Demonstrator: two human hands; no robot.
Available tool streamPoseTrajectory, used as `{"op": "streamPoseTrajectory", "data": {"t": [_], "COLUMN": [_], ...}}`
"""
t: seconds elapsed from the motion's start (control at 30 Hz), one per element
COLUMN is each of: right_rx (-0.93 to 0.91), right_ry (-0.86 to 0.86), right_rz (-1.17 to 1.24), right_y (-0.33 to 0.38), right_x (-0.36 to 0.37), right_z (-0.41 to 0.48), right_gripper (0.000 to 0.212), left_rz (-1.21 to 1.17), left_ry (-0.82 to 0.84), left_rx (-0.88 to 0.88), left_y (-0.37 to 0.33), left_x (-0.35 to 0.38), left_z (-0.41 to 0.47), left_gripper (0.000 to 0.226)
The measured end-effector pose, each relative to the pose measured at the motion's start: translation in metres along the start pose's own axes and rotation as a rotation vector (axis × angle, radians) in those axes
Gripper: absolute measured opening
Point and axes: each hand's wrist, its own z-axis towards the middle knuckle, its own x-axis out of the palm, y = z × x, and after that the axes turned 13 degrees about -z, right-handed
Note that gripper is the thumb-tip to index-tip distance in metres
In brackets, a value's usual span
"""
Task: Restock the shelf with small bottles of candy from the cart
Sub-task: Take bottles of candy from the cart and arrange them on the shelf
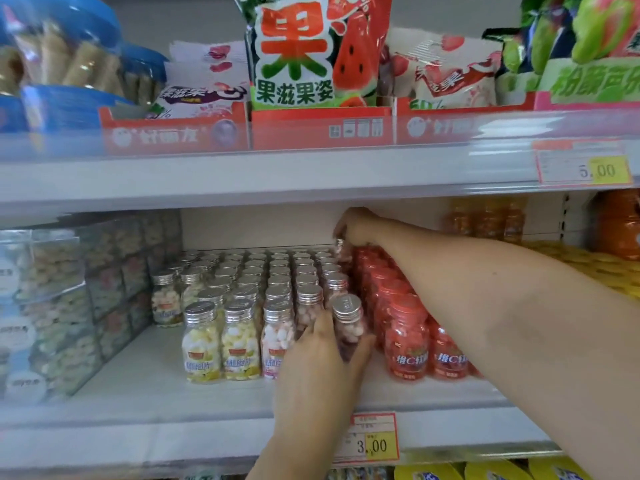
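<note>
Rows of small clear candy bottles with silver caps (242, 327) stand on the white middle shelf (166, 386). My left hand (322, 362) grips one silver-capped bottle of pink candy (348, 320) at the front of the right-most row. My right hand (356, 226) reaches deep to the back of the shelf and pinches the cap of another small bottle (341, 247) at the rear of that row, next to the red bottles. The cart is out of view.
Red candy bottles (405, 337) stand directly right of the silver-capped rows. Clear boxes of sweets (52, 306) fill the left side. The upper shelf (242, 174) carries gummy bags in red trays. Price tags (372, 441) hang on the shelf edges. Orange bottles (485, 220) sit far right.
</note>
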Motion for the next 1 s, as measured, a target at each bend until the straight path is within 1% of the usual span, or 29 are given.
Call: {"op": "streamPoseTrajectory", "data": {"t": [0.07, 0.13, 0.2, 0.27, 0.33, 0.37, 0.43, 0.47, 0.53, 0.57, 0.67, 0.77, 0.87, 1.0], "right_rx": [-0.009, -0.013, -0.026, -0.023, -0.014, -0.019, -0.1, -0.167, -0.29, -0.331, -0.368, -0.363, -0.318, -0.032], "right_ry": [0.002, -0.031, -0.021, -0.01, -0.032, -0.027, 0.058, 0.097, 0.173, 0.207, 0.266, 0.221, 0.112, -0.045], "right_rz": [-0.051, -0.151, -0.239, -0.271, -0.179, -0.075, 0.122, 0.168, 0.159, 0.146, 0.055, 0.038, 0.165, 0.518], "right_y": [0.002, 0.0, -0.004, -0.005, -0.005, -0.005, -0.002, 0.0, 0.005, 0.008, 0.015, 0.018, 0.01, -0.011], "right_x": [0.006, 0.015, 0.02, 0.013, -0.005, -0.018, -0.041, -0.051, -0.061, -0.06, -0.051, -0.044, -0.055, -0.059], "right_z": [0.001, 0.005, 0.006, 0.002, -0.009, -0.019, -0.051, -0.072, -0.113, -0.13, -0.155, -0.156, -0.155, -0.133], "right_gripper": [0.032, 0.024, 0.022, 0.022, 0.024, 0.024, 0.021, 0.025, 0.037, 0.038, 0.04, 0.037, 0.032, 0.025], "left_rz": [0.026, 0.045, 0.056, 0.071, 0.086, 0.093, 0.12, 0.129, 0.132, 0.135, 0.146, 0.134, 0.128, 0.138], "left_ry": [0.018, 0.034, 0.049, 0.054, 0.056, 0.05, 0.038, 0.033, 0.024, 0.022, 0.023, 0.029, 0.031, 0.048], "left_rx": [-0.01, -0.015, -0.014, -0.019, -0.029, -0.028, -0.027, -0.027, -0.029, -0.031, -0.051, -0.078, -0.056, 0.023], "left_y": [0.001, -0.001, -0.003, -0.003, -0.004, -0.003, -0.002, -0.002, -0.005, -0.006, -0.009, -0.011, -0.012, -0.009], "left_x": [0.001, 0.0, 0.0, 0.0, 0.0, 0.001, 0.002, 0.003, 0.003, 0.003, 0.001, -0.001, -0.003, -0.003], "left_z": [0.001, 0.0, -0.001, -0.001, -0.001, 0.0, 0.0, 0.0, 0.0, -0.001, -0.001, -0.002, -0.003, -0.005], "left_gripper": [0.059, 0.055, 0.049, 0.047, 0.048, 0.049, 0.052, 0.053, 0.055, 0.056, 0.057, 0.062, 0.062, 0.064]}}
